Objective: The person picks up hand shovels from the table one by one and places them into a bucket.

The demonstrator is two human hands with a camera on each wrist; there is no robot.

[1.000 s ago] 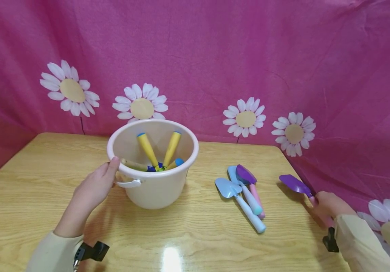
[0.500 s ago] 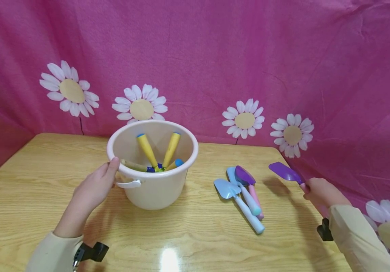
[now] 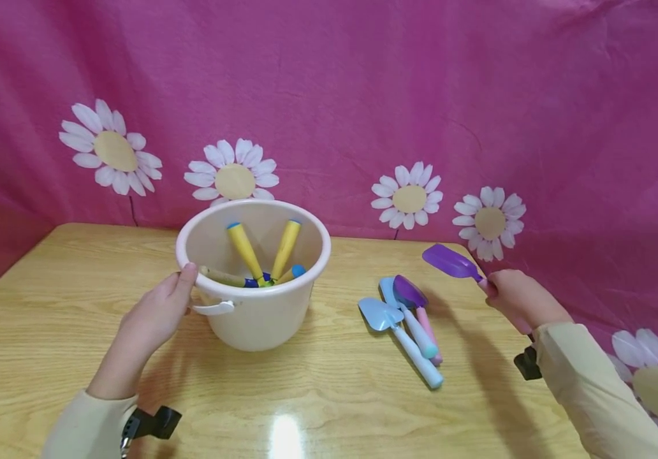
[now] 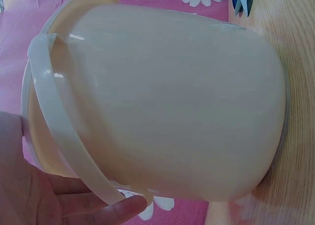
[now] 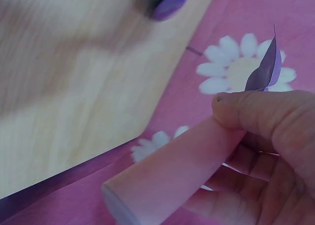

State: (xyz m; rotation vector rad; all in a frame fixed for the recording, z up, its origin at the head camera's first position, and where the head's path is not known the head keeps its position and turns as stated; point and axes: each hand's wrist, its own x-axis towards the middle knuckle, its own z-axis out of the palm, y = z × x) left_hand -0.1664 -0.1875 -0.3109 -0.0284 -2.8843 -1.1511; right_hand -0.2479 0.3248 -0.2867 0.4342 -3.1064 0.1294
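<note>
- My left hand [image 3: 153, 315] grasps the cream bucket [image 3: 257, 322] at the left of its rim, the thumb laid over the lip. In the left wrist view, 1 fingertip sits by the lower end of the white carrying handle [image 4: 64, 121].
- The bucket stands upright on the wooden table [image 3: 329, 411], left of centre and toward the far edge.
- Within the bucket, 2 yellow grips [image 3: 287, 248] with blue ends slant upward, spreading apart. A tan grip [image 3: 222, 276] lies lower at the left, and a blue-tipped grip [image 3: 297, 271] lower at the right; the parts between them are mostly hidden.
- My right hand [image 3: 521, 296] grasps the pink handle [image 5: 172, 171] of a purple trowel [image 3: 449, 260]. I hold this trowel above the right side of the table, its blade pointing left and far.
- Between the bucket and my right hand, 3 more trowels lie overlapping on the table, blades far and handles near: a pale blue trowel [image 3: 417, 357] at the near left, a second blue trowel [image 3: 419, 333] in the middle, and a purple-bladed trowel [image 3: 410, 292] with a pink handle at the right.
- A magenta cloth [image 3: 317, 83] with white daisies [image 3: 408, 199] hangs beyond the table's far and right edges.
- My beige sleeves [image 3: 90, 427] reach in from the near side; a black device [image 3: 157, 422] is worn at each wrist.
</note>
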